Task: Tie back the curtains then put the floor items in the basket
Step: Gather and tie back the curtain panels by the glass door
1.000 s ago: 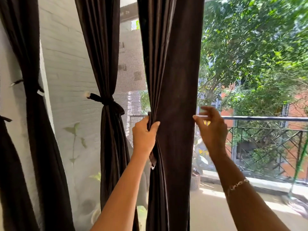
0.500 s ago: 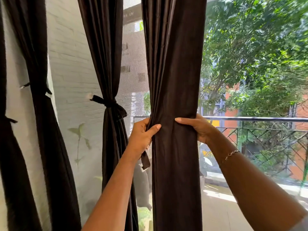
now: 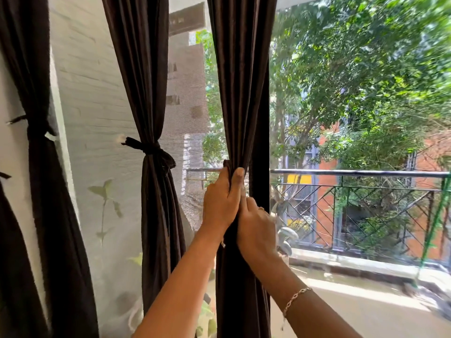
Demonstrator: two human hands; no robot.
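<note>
Right at the middle of the window, my left hand [image 3: 220, 201] is clamped round the bunched middle curtain [image 3: 241, 93], thumb up over the folds. The right hand [image 3: 256, 228] sits just under it, touching it, fingers curled into the same bundle. Can't tell if it's got a tie strip pinched in there or just cloth. So both hands are together, both on fabric.

One panel to the left, the tied curtain [image 3: 158, 228] is already cinched with its tie [image 3: 148, 150], and the far-left curtain [image 3: 48, 203] looks knotted too. Outside there's the balcony railing [image 3: 353, 173] and trees. Basket and floor items aren't in view at all, so that half isn't started as far as I can judge.

What worries me: the cloth looks slick and heavy, so if one hand lets go to work a knot, the folds could fan back out. A loose wrap would probably slide down the bundle. The bracelet [image 3: 296, 297] could also snag.
</note>
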